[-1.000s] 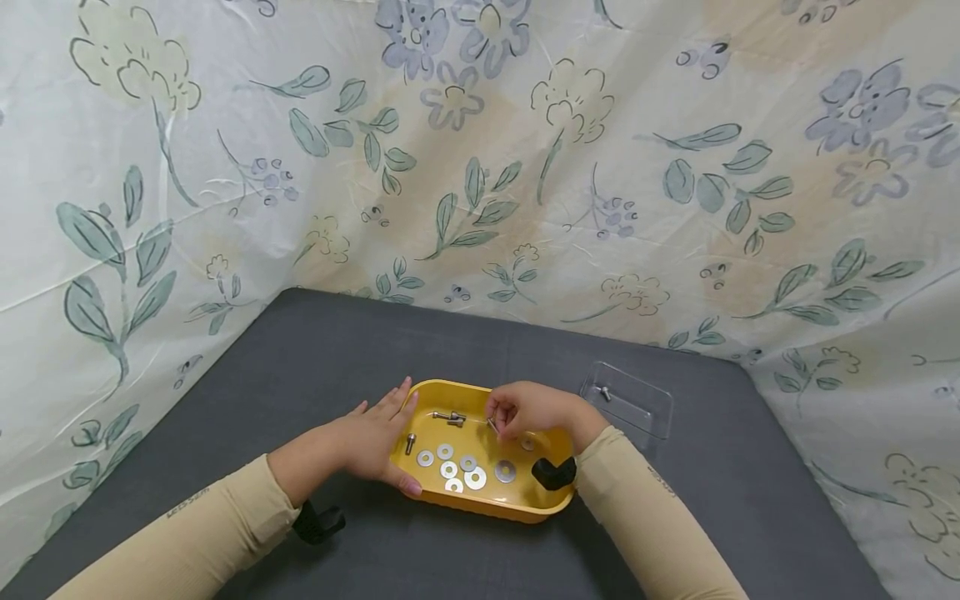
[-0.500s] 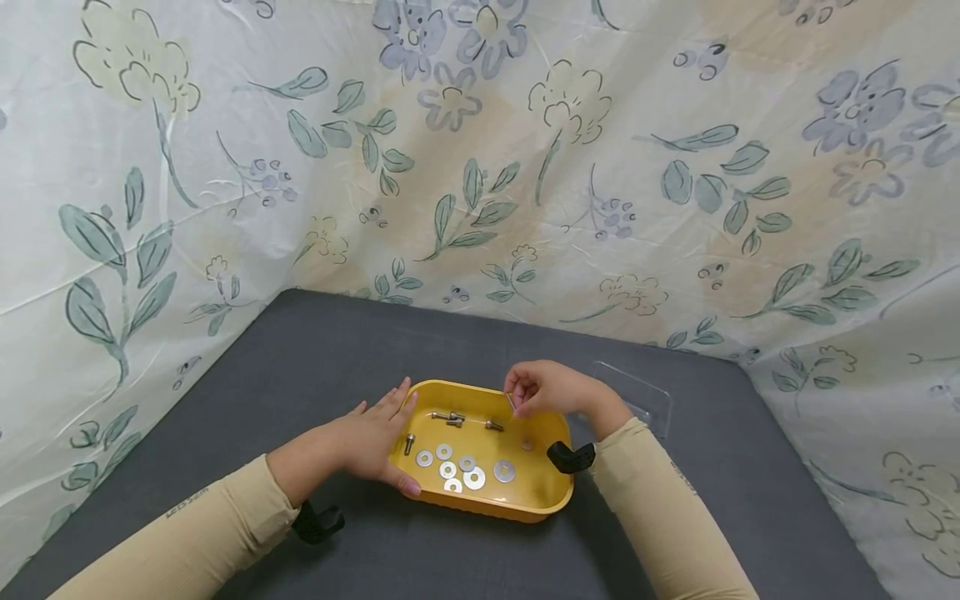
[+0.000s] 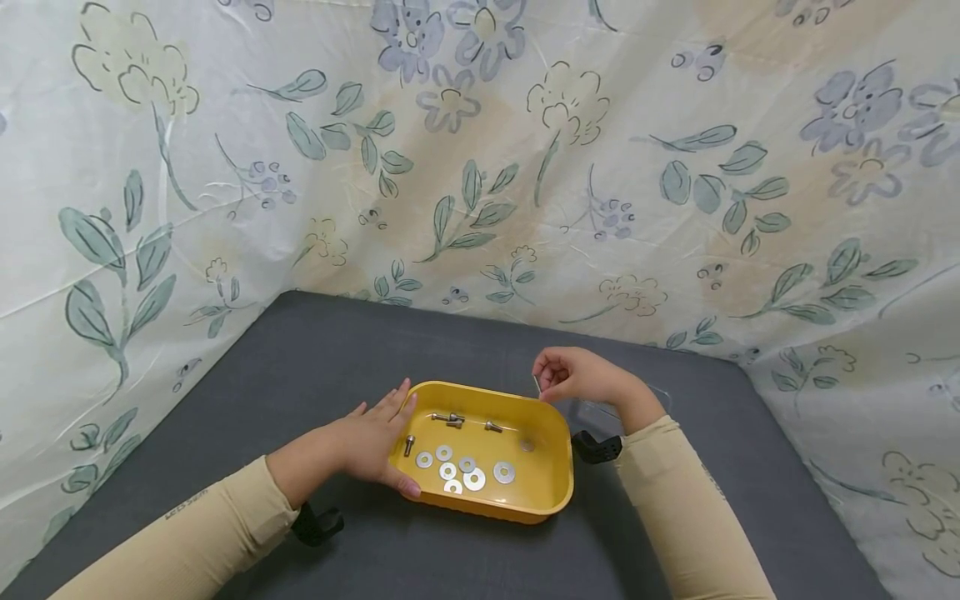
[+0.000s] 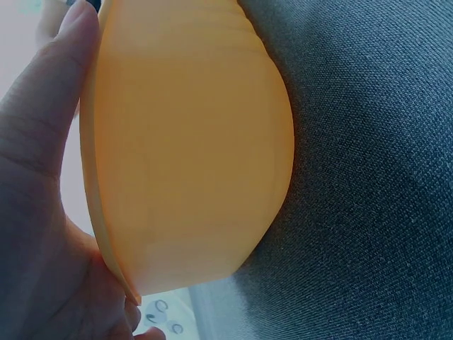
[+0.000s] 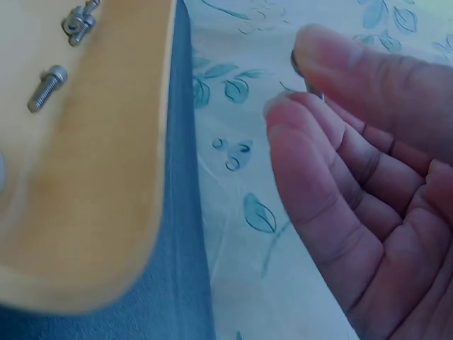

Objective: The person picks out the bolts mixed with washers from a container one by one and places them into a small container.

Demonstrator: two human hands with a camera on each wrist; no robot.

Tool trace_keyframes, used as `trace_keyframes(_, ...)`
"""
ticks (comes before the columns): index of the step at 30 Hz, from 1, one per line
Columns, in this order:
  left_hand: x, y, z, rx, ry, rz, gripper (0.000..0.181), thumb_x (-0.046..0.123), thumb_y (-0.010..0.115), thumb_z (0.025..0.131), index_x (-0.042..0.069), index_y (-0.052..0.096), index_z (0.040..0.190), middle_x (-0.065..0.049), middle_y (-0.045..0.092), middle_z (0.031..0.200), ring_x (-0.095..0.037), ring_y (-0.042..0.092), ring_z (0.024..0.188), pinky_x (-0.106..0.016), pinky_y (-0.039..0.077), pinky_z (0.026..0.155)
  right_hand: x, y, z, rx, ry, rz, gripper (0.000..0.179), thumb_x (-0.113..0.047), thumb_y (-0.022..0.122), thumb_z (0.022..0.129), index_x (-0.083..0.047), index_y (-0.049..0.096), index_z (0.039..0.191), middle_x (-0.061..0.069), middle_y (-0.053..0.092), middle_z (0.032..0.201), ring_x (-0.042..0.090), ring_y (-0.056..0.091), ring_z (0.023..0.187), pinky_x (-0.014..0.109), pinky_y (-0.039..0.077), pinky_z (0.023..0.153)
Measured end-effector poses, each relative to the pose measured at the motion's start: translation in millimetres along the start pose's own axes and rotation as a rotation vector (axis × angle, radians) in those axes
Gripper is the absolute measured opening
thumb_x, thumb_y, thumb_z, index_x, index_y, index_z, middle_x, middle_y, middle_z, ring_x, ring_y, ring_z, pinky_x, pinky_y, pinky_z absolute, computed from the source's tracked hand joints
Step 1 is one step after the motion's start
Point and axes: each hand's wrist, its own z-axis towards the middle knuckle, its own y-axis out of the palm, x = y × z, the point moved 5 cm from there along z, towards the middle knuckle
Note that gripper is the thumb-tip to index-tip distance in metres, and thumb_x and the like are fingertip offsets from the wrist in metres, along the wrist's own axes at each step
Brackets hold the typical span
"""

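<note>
A yellow tray [image 3: 517, 497] sits on the dark cloth with several metal washers [image 3: 474, 478] and socket-head screws [image 3: 493, 427] inside. My left hand [image 3: 369, 443] rests on its left end, fingers spread along the rim and thumb at the front corner; the left wrist view shows the thumb [image 4: 42, 106] against the rim. Just past the tray's back right corner, my right hand [image 3: 588, 379] pinches one screw [image 5: 312, 85] between thumb and fingertips. In the right wrist view, the fingers cover much of that screw.
A shallow clear plastic tray [image 3: 592, 414] lies right of the yellow one, partly hidden by my right hand and forearm. Black wrist mounts [image 3: 597, 447] hang beneath both wrists. Floral fabric [image 3: 465, 208] walls in the table's back and sides.
My right hand has lifted the screw out of the yellow tray and carried it right and back, past the rim. Another screw it was covering now shows. The left hand stays put.
</note>
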Motion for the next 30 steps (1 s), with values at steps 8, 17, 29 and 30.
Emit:
trace_keyframes(8, -0.5, 0.5, 0.8, 0.0, 0.001, 0.005, 0.133, 0.085, 0.054, 0.051, 0.007, 0.006, 0.148, -0.009, -0.012, 0.153, -0.026, 0.001, 0.14, -0.057, 0.014, 0.105, 7.6, -17.9, -14.6, 0.056, 0.0, 0.015, 0.028, -0.011, 0.071, 0.079, -0.005, 0.054, 0.101, 0.01, 0.058, 0.081, 0.027, 0.054, 0.072, 0.037, 0.05, 0.065)
trace_keyframes(17, -1.0, 2.0, 1.6, 0.006, 0.008, 0.015, 0.133, 0.086, 0.052, 0.051, 0.007, 0.005, 0.148, -0.009, -0.012, 0.152, -0.026, 0.002, 0.14, -0.057, 0.014, 0.105, 25.4, -40.6, -33.9, 0.131, 0.051, 0.081, 0.039, -0.019, 0.075, 0.077, -0.001, 0.053, 0.102, 0.013, 0.058, 0.081, 0.03, 0.056, 0.071, 0.032, 0.052, 0.066)
trace_keyframes(29, -0.7, 1.2, 1.3, -0.001, 0.002, 0.018, 0.133, 0.086, 0.052, 0.052, 0.007, 0.005, 0.148, -0.009, -0.012, 0.152, -0.026, 0.002, 0.14, -0.057, 0.014, 0.106, 63.0, -58.2, -54.8, 0.178, 0.135, 0.029, 0.036, -0.013, 0.072, 0.079, 0.003, 0.051, 0.103, 0.012, 0.057, 0.081, 0.032, 0.057, 0.076, 0.03, 0.052, 0.07)
trace_keyframes(30, -0.9, 1.3, 1.5, -0.001, 0.001, 0.017, 0.133, 0.086, 0.052, 0.052, 0.007, 0.005, 0.148, -0.009, -0.012, 0.152, -0.026, 0.002, 0.14, -0.057, 0.014, 0.106, 65.8, -58.3, -56.6, 0.183, 0.149, 0.02, 0.035, -0.013, 0.072, 0.079, 0.003, 0.051, 0.103, 0.011, 0.057, 0.081, 0.03, 0.057, 0.076, 0.03, 0.051, 0.07)
